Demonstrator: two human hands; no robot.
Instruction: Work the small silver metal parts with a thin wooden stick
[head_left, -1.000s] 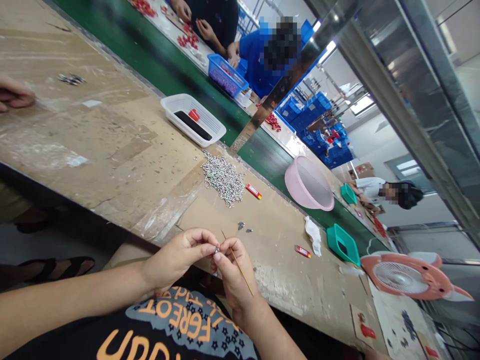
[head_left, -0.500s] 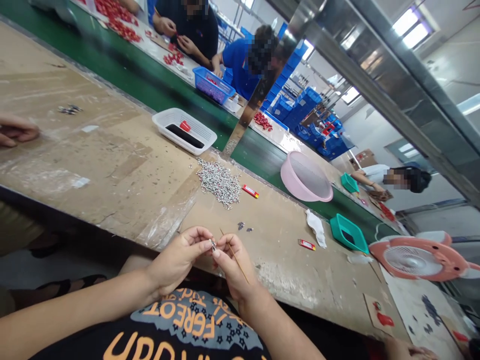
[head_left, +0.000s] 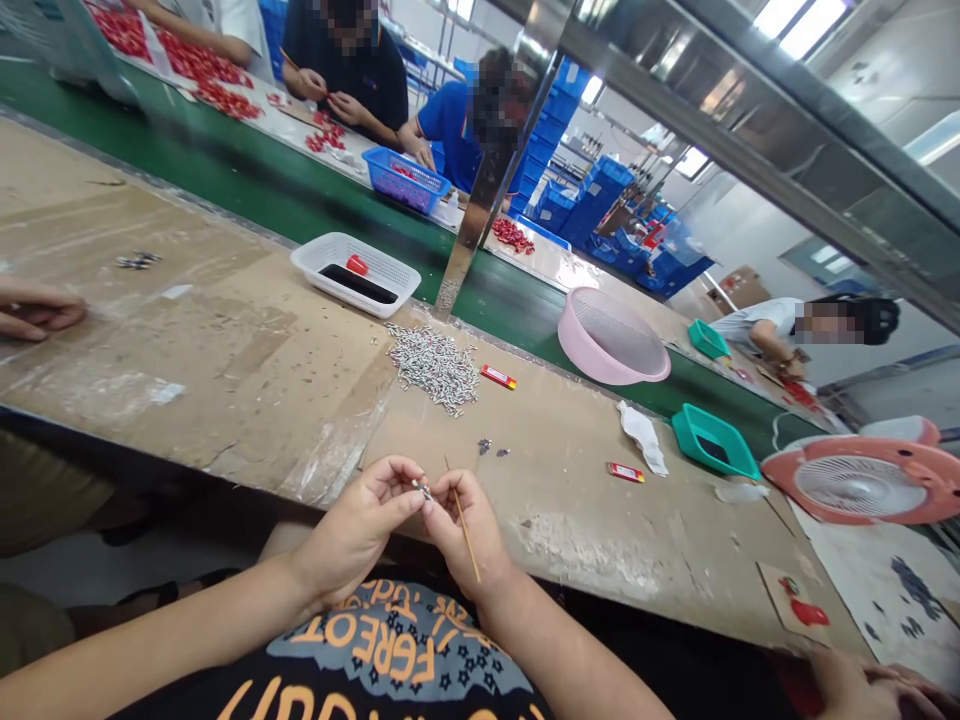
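My left hand (head_left: pixel 358 528) and my right hand (head_left: pixel 463 527) meet just above the near edge of the worn workbench (head_left: pixel 247 350). Between their pinched fingertips sits a small metal part (head_left: pixel 422 489). The right hand also grips a thin wooden stick (head_left: pixel 463 520) that slants across its palm. A heap of small silvery metal parts (head_left: pixel 433 364) lies on the bench beyond my hands. A few dark assembled bits (head_left: pixel 492 448) lie between the heap and my fingers.
A white basket (head_left: pixel 356 273), a pink bowl (head_left: pixel 609 340), a teal tray (head_left: pixel 713 442), two red pieces (head_left: pixel 498 376) and a pink fan (head_left: pixel 862 480) stand around. Another person's hand (head_left: pixel 36 308) rests at the left. Other people work across the green belt (head_left: pixel 300 205).
The camera has tilted up and left, so the bench shifts down in view. My hands stay together, still pinching the small part, with the stick a little lower in my right hand.
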